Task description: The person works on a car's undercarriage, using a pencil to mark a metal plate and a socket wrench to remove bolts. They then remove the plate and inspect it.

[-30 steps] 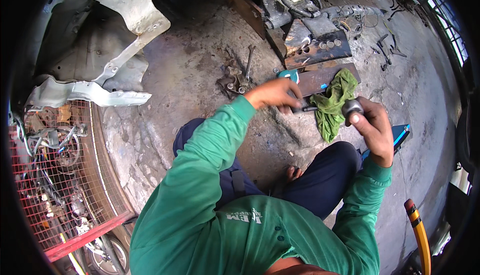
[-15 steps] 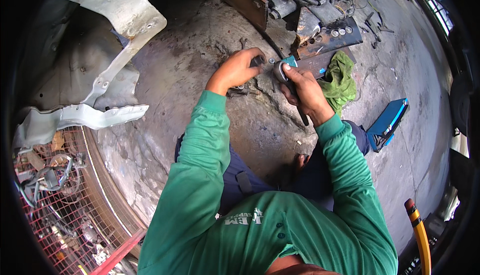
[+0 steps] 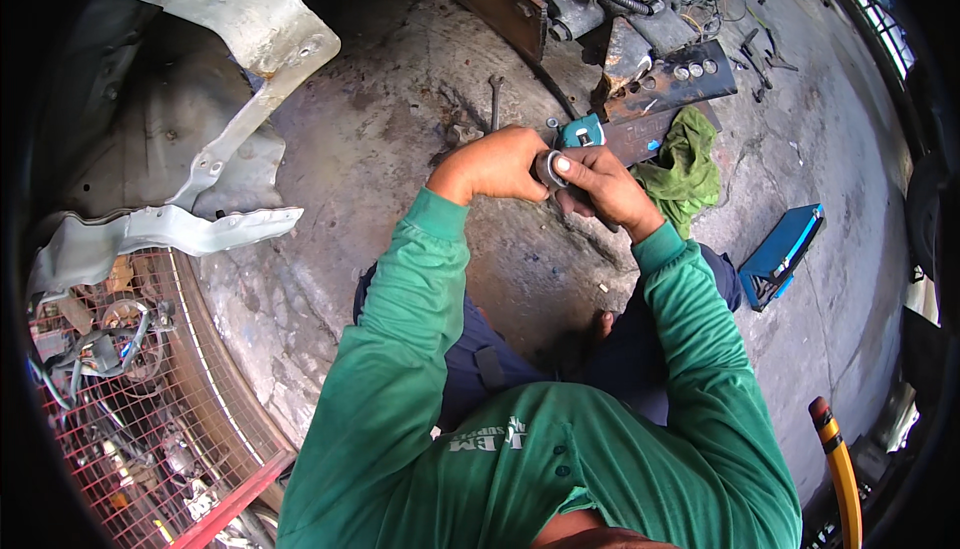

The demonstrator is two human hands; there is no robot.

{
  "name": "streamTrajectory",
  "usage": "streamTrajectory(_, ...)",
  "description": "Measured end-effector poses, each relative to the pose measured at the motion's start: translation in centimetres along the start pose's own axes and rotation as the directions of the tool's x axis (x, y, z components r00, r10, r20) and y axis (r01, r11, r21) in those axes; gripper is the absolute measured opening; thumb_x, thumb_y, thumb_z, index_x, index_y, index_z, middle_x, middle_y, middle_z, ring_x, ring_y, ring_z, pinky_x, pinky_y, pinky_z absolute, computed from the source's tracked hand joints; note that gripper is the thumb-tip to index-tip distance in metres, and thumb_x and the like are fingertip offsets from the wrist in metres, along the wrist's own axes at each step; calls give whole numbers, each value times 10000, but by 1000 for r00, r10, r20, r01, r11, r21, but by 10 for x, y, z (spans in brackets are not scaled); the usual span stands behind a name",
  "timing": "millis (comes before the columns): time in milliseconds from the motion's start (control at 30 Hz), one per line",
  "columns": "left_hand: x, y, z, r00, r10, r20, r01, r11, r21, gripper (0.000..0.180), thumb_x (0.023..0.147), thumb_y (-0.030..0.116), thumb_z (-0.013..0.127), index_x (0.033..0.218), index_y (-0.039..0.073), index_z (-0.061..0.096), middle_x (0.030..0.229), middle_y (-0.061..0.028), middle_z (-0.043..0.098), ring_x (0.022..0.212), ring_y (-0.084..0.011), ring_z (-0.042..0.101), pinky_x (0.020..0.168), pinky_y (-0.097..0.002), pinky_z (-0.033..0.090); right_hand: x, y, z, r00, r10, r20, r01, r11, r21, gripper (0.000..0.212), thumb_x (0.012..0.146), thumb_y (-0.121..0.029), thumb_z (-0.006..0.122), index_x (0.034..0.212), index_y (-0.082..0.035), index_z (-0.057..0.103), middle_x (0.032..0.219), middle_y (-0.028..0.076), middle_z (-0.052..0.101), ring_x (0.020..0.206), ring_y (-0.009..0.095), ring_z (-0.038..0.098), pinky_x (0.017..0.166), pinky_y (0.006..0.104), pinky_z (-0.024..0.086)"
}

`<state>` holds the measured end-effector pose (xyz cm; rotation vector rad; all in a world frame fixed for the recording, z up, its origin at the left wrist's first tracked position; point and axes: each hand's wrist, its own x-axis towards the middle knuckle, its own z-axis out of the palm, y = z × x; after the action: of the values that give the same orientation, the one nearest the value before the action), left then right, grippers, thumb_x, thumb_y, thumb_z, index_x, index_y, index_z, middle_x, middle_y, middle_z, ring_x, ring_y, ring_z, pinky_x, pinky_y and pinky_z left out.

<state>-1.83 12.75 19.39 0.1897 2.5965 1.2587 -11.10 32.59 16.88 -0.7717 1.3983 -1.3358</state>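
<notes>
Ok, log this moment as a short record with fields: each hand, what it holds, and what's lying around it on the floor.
left hand: closed around a small metal part, mostly hidden
right hand: grips the round grey metal part, thumb on top
hands: touching, above the concrete floor
behind hands: teal-handled tool, rusty metal plate
right of hands: green rag, blue case
floor ahead: wrench
left: white car body panel, wire-mesh crate
</notes>
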Motion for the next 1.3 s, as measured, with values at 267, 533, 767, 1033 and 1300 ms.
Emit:
streamTrajectory(267,-1,-28,-23,706,-147,-693,11,980,-196,446,797,-48,685,1237,20,647,1100,-151,737,915,-257,717,757,-349,566,36,10,29,896,-363,-257,248,888,-387,545,1034,-511,566,886,9,638,598,118,565,526,214,573,516,409,440)
streamTrajectory(533,-13,11,-41,677,-155,-719,-310,827,-470,527,880,123,768,1339,-56,582,1037,-158,724,894,-191,700,782,-321,565,79,-18,49,680,-655,-330,251,630,-735,313,975,-343,658,927,-41,590,799,240,653,763,460,657,623,531,495)
streamTrajectory(767,18,16,-40,367,-65,-928,-146,981,-126,358,867,144,789,1182,3,695,982,-154,746,855,-216,701,788,-348,552,119,-18,63,581,-702,-412,471,703,-532,233,968,-201,627,1048,17,604,929,281,670,925,510,642,742,515,514)
streamTrajectory(1033,24,4,-60,310,385,-869,-35,918,394,293,841,151,820,1100,55,724,1012,-140,745,888,-309,718,784,-386,559,182,41,38,748,-610,-260,471,765,-438,395,936,-294,649,1154,35,646,1051,286,705,979,462,679,802,486,530)
streamTrajectory(1300,24,13,-48,265,-4,-964,-45,999,-17,296,826,207,844,1012,12,723,802,-179,735,701,-273,725,645,-367,551,119,16,29,984,-176,-21,169,968,-187,510,927,-454,721,923,56,719,691,91,678,660,170,646,639,337,502)
